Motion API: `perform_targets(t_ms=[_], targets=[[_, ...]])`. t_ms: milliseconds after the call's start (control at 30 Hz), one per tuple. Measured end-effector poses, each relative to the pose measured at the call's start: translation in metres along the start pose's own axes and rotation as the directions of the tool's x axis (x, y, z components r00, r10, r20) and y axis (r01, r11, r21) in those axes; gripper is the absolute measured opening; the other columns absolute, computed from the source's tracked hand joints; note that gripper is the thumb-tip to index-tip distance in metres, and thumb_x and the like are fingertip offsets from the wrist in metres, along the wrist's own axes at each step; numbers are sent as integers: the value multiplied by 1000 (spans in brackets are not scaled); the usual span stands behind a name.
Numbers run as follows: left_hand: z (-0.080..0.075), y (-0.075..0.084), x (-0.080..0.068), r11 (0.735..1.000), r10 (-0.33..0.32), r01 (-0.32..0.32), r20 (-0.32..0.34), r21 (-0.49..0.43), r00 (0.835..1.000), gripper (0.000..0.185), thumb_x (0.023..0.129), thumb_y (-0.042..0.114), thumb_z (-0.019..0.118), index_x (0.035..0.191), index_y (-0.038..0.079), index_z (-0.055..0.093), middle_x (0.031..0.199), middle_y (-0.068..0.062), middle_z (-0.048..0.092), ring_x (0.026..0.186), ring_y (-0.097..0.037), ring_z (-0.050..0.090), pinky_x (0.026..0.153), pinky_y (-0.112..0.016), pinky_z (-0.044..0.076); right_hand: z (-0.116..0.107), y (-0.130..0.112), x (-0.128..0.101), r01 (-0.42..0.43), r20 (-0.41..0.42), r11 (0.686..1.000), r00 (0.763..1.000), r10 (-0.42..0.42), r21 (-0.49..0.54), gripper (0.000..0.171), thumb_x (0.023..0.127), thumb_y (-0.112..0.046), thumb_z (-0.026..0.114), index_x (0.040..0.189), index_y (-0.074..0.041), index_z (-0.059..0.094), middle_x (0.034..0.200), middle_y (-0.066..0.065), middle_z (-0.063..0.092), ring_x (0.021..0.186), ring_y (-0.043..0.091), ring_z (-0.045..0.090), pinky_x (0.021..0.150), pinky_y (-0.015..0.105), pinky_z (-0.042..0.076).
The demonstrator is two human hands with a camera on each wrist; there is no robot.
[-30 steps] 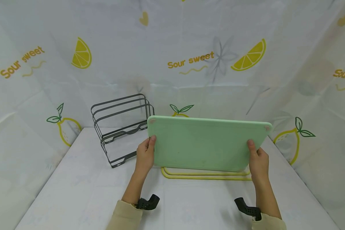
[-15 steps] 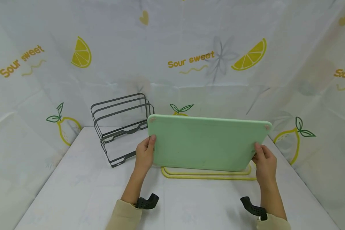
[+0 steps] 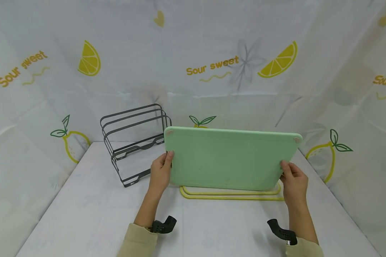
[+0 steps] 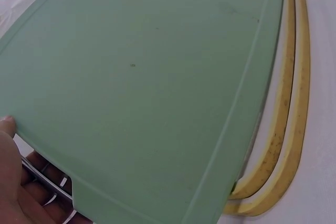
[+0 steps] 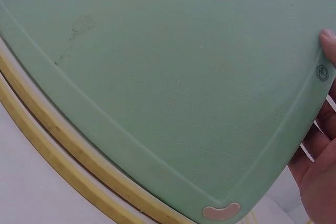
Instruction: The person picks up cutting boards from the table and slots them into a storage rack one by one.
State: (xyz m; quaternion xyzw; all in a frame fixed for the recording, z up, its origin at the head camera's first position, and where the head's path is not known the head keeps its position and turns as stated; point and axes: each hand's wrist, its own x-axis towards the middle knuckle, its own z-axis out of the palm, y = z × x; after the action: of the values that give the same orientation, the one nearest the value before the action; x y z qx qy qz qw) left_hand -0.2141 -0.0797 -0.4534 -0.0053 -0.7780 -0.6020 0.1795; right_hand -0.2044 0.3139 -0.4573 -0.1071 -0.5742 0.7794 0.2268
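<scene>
A light green cutting board point(image 3: 228, 159) with pinkish corner pads is held tilted, its broad face toward me. My left hand point(image 3: 161, 171) grips its left end, thumb on the face and fingers curled behind; in the left wrist view a cutout with a metal bar point(image 4: 44, 178) shows beside those fingers. At the opposite end my right hand point(image 3: 295, 184) pinches the edge, thumb in front near a small dark logo point(image 5: 322, 73). Right below the board's lower edge lie yellow rims point(image 3: 231, 198), one inside the other, mostly hidden by the board.
To the left, a dark wire rack point(image 3: 138, 146) with several upright loops stands on the white-covered table point(image 3: 93, 217), close to the board's left end. Behind it hangs a white curtain point(image 3: 132, 53) with lemon prints.
My right hand has slid outward and down along the board's right end, its thumb now nearer the edge. The board has risen slightly; my left hand keeps its grip.
</scene>
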Motion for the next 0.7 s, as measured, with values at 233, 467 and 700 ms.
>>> perform_targets(t_ms=[233, 467, 700], targets=[[0, 0, 0, 1000, 2, -2, 3, 7, 1000, 50, 107, 45, 47, 97, 1, 69, 75, -5, 55, 72, -14, 52, 61, -23, 44, 1, 0, 1, -17, -19, 1000, 1000, 17, -22, 15, 95, -21, 70, 86, -11, 75, 82, -8, 71, 83, 3, 65, 70, 14, 56], [0, 1, -1, 1000, -5, 5, 0, 15, 1000, 50, 107, 45, 46, 99, 1, 70, 76, -5, 55, 73, -14, 51, 62, -23, 44, 3, 0, 1, -47, -29, 998, 999, 46, -38, 14, 94, -24, 70, 88, -12, 74, 84, -9, 72, 86, 2, 66, 71, 14, 56], [-1, 4, -2, 1000, 13, -13, 8, 19, 1000, 49, 107, 44, 47, 75, 8, 51, 64, 1, 37, 58, -11, 34, 51, -23, 29, 5, -2, 0, -35, -20, 996, 999, 34, -80, 18, 95, -28, 70, 91, -11, 75, 89, -11, 71, 90, 2, 67, 74, 12, 56]])
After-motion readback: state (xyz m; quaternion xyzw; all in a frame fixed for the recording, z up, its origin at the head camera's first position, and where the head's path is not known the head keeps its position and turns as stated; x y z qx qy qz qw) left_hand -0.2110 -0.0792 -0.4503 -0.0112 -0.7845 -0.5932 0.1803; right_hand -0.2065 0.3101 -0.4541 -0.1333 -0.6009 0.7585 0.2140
